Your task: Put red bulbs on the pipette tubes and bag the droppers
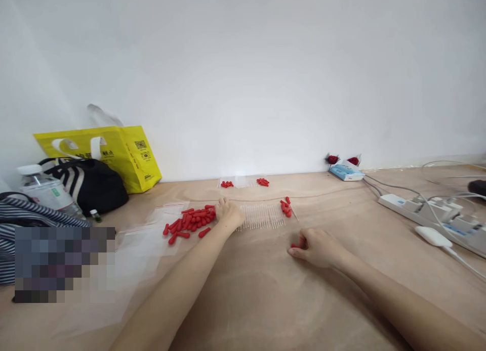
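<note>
A pile of red rubber bulbs (192,219), each with a narrow neck, lies left of centre. My left hand (230,213) is between this pile and a row of thin, pale, clear-looking sticks (264,217). Its fingers are curled down, and whatever they may hold is hidden. Nearer to me and to the right, my right hand (319,247) pinches a red bulb (294,246), of which only the end shows. A small cluster of red bulbs (286,208) sits at the right end of the row, with one slanted stick (295,214) beside it.
Clear plastic bags (136,250) lie at left. Two small red groups (227,184) rest by the wall. A yellow bag (140,159), black bag (102,181) and bottle (53,194) stand left. A tissue pack (346,171) and power strip (429,214) with cables are right.
</note>
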